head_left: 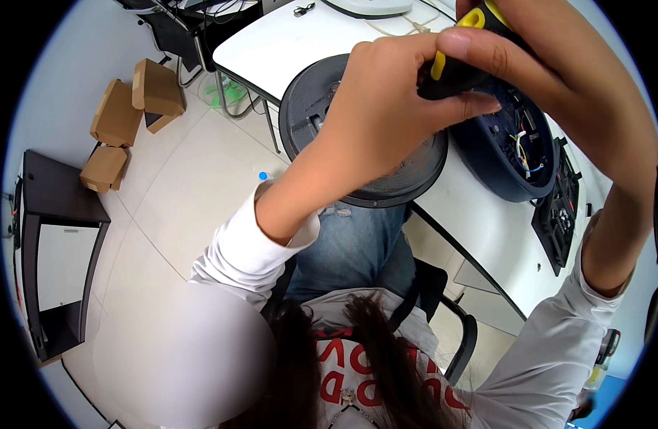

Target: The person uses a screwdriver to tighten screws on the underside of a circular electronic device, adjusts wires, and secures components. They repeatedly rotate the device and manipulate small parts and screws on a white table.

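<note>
Both hands are raised close to the camera around a black-and-yellow tool (pixel 454 75) with a thick handle; its working end is hidden. My left hand (pixel 390 100) is closed at its lower black part, thumb pointing right. From the upper right, my right hand (pixel 536 53) wraps over the yellow-trimmed part. Below my left hand and forearm, a round black plastic housing (pixel 404 187) rests at the table edge over my lap, partly covered. Just right of it lies a dark blue rounded shell (pixel 501 168), with a circuit board and loose coloured wires inside.
The white table (pixel 254 57) runs from upper left to lower right. A black plastic frame (pixel 560 214) lies beside the blue shell. A white device (pixel 368 6) and cables stand at the back. Cardboard boxes (pixel 118 111) and a dark cabinet (pixel 64 186) stand on the left.
</note>
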`<state>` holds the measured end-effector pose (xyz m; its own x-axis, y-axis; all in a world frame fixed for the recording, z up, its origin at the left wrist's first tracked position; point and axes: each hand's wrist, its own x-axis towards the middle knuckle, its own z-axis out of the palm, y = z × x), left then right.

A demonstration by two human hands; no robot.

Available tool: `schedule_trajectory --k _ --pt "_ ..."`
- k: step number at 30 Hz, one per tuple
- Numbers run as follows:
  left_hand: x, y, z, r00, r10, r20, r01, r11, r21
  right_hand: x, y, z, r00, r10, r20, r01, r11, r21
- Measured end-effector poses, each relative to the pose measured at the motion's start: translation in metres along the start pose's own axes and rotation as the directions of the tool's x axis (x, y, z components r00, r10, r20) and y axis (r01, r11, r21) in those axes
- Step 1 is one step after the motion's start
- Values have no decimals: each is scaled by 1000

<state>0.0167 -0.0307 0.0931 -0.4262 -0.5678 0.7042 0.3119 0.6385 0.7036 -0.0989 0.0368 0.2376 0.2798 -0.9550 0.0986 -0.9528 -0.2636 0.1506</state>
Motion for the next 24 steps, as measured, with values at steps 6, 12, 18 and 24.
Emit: schedule_trajectory --k 6,12,18,24 --pt "10 -8 -5 986 7 166 9 996 -92 0 0 -1 1000 5 -15 -5 1000 19" --pt "4 -4 -13 976 -74 203 111 978 -178 3 -5 1 999 34 -29 -32 997 64" --pt "8 14 -19 998 62 -29 -63 997 -37 4 -10 -5 989 143 -45 -136 982 131" --pt "7 29 -27 987 -161 29 161 987 6 2 -10 14 930 -202 -306 215 977 7"
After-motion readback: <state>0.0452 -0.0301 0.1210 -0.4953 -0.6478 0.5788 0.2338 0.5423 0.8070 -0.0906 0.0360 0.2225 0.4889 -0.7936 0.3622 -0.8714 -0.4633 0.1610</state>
